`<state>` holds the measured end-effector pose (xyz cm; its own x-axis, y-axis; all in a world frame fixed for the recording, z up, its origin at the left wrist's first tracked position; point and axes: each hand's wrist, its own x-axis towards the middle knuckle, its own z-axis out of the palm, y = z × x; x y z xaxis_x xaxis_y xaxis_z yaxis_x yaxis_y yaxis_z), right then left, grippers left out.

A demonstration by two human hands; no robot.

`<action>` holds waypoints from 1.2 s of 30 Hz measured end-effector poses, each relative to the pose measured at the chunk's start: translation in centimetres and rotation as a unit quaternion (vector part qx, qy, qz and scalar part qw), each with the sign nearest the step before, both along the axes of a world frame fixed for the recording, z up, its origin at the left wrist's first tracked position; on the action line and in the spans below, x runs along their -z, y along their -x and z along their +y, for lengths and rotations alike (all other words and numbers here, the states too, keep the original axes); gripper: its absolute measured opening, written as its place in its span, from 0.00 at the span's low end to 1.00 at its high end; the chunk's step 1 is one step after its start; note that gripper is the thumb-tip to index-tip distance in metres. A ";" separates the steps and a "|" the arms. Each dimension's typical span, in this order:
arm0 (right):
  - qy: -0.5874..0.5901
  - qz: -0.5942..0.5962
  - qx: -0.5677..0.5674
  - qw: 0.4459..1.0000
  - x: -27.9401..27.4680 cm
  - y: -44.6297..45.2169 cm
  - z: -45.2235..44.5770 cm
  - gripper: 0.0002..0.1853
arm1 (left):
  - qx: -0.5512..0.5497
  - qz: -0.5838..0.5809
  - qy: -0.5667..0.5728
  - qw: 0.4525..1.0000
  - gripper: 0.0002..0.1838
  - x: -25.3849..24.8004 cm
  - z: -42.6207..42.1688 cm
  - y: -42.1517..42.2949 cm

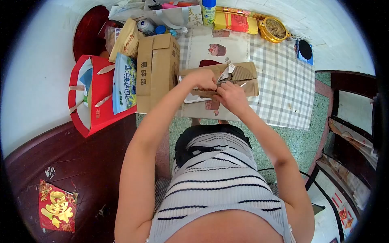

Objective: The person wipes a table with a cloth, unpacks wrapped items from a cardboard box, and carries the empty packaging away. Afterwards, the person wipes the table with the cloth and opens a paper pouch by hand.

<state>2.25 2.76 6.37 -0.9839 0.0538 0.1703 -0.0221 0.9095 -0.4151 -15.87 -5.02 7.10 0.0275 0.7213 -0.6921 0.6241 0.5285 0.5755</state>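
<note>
A small brown cardboard box (248, 69) lies on the table before me, its top torn and ragged, with a white label (227, 73) peeling near the tear. My left hand (205, 79) is closed, its fingers pinching at the torn middle of the box. Right beside it, my right hand (234, 96) has its fingers curled onto the same torn edge, nearly touching the left. Whatever the box contains is hidden by the hands and the cardboard. A white flat edge (192, 99) shows under the left end of the box.
To the left stand a taller carton (159, 69), a blue snack bag (125, 83) and a red gift bag (106, 115). Along the wall are a white paper bag (174, 18), a spray can (208, 12), a yellow packet (235, 22) and a golden bowl (274, 30). A checked cloth (283, 89) covers the table.
</note>
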 end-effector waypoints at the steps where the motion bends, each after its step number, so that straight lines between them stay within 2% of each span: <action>1: -0.001 0.001 0.000 1.000 0.0 0.0 0.1 0.11 | 0.000 0.001 -0.001 1.000 0.15 0.3 0.1 -0.3; 3: -0.059 -0.003 -0.078 0.995 -0.3 0.0 0.3 0.08 | 0.034 0.148 -0.096 0.984 0.12 1.3 -0.1 -1.2; 4: -0.059 -0.002 -0.079 0.995 -0.6 0.0 0.4 0.08 | 0.033 0.149 -0.096 0.984 0.12 1.8 -0.3 -1.2; 6: -0.044 0.045 -0.143 0.988 -1.3 -0.4 0.9 0.07 | -0.011 0.248 -0.111 0.962 0.10 2.0 -0.9 -1.4; 7: -0.044 0.045 -0.142 0.988 -1.2 -0.6 1.2 0.07 | -0.010 0.248 -0.111 0.962 0.10 1.7 -1.1 -1.4; 10: -0.020 0.065 -0.130 0.989 -0.6 -1.6 1.5 0.07 | -0.048 0.221 -0.157 0.961 0.10 0.7 -1.8 -1.6; 12: 0.099 0.112 -0.071 0.986 -0.6 -2.0 1.4 0.09 | -0.051 0.246 -0.133 0.959 0.09 0.4 -1.8 -1.8; 13: 0.099 0.112 -0.071 0.986 -0.7 -2.3 1.2 0.09 | -0.051 0.246 -0.133 0.959 0.09 0.9 -2.1 -2.0; 15: 0.195 0.141 0.037 0.970 -1.1 -2.5 0.8 0.09 | -0.079 0.308 -0.220 0.922 0.10 2.2 -2.9 -2.4; 16: 0.196 0.141 0.036 0.970 -1.5 -2.8 0.6 0.09 | -0.080 0.309 -0.219 0.922 0.10 2.6 -3.4 -2.5; 18: 0.329 0.137 0.119 0.927 -2.2 -3.5 0.5 0.07 | -0.086 0.330 -0.257 0.904 0.11 2.9 -4.3 -2.6; 19: 0.422 0.156 0.201 0.870 -2.0 -3.9 1.0 0.05 | -0.085 0.329 -0.260 0.904 0.11 2.8 -4.6 -2.9; 20: 0.507 0.174 0.277 0.798 -1.8 -4.4 1.8 0.06 | -0.081 0.333 -0.256 0.904 0.12 2.7 -4.8 -3.1; 22: 0.648 0.270 0.391 0.595 -2.5 -4.6 4.4 0.11 | -0.077 0.333 -0.252 0.905 0.14 2.5 -5.0 -3.3; 24: 0.602 0.334 0.441 0.576 -2.6 -6.0 7.5 0.16 | -0.081 0.330 -0.259 0.904 0.13 2.4 -5.0 -3.4; 26: 0.575 0.410 0.469 0.530 -3.8 -7.9 11.4 0.19 | -0.077 0.328 -0.255 0.906 0.13 2.6 -5.3 -3.2; 29: 0.538 0.482 0.492 0.486 -2.5 -12.0 16.7 0.19 | -0.092 0.319 -0.262 0.906 0.13 3.1 -5.9 -3.7; 30: 0.536 0.486 0.493 0.483 -1.2 -12.7 17.5 0.19 | -0.116 0.315 -0.273 0.902 0.13 3.3 -6.0 -3.8; 32: 0.498 0.280 0.565 0.595 1.6 -14.1 19.1 0.22 | -0.124 0.318 -0.242 0.908 0.12 3.8 -5.8 -4.0; 33: 0.434 0.156 0.594 0.659 4.0 -15.1 20.3 0.26 | -0.136 0.323 -0.209 0.913 0.12 3.8 -5.4 -4.0; 34: 0.373 0.112 0.586 0.711 4.4 -14.6 19.6 0.27 | -0.135 0.324 -0.209 0.913 0.12 3.4 -5.1 -4.4; 35: 0.179 0.098 0.571 0.796 4.7 -14.5 18.7 0.25 | -0.169 0.344 -0.238 0.892 0.12 3.0 -4.9 -5.1; 36: -0.022 0.080 0.530 0.844 4.4 -13.6 17.4 0.24 | -0.202 0.365 -0.267 0.869 0.12 2.3 -4.4 -5.6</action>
